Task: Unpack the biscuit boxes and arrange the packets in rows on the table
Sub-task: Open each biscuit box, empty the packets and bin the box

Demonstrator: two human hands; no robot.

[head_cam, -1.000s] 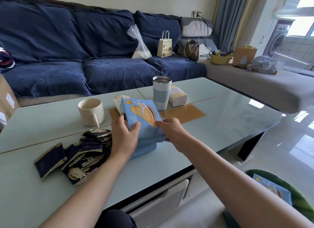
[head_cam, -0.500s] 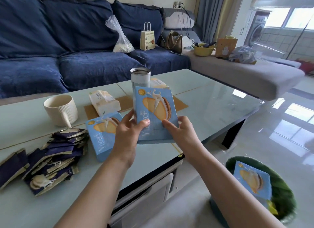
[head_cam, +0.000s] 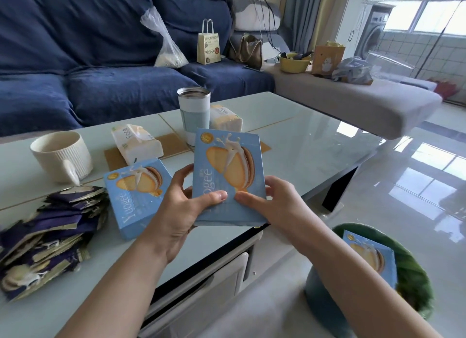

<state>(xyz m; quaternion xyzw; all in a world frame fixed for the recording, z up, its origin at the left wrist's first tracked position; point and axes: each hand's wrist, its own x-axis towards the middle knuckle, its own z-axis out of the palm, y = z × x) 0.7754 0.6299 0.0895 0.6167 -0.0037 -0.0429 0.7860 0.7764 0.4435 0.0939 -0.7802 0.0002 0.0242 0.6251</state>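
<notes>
I hold a light-blue biscuit box (head_cam: 230, 171) upright above the table's front edge, its printed face toward me. My left hand (head_cam: 176, 211) grips its lower left corner with the thumb on the front. My right hand (head_cam: 274, 206) grips its lower right corner the same way. A second blue biscuit box (head_cam: 133, 194) lies flat on the glass table (head_cam: 302, 135), just left of my left hand. A loose heap of dark-blue biscuit packets (head_cam: 45, 234) lies at the table's left.
A cream mug (head_cam: 60, 156), two tissue packs (head_cam: 137, 143) and a steel tumbler (head_cam: 194, 113) stand behind the boxes. A green bin (head_cam: 408, 282) on the floor at lower right holds another blue box. A blue sofa runs behind the table.
The upper box has been lifted off the second box, which stays flat on the table, and brought up and toward me. Both hands kept their grip. The camera view shifted right.
</notes>
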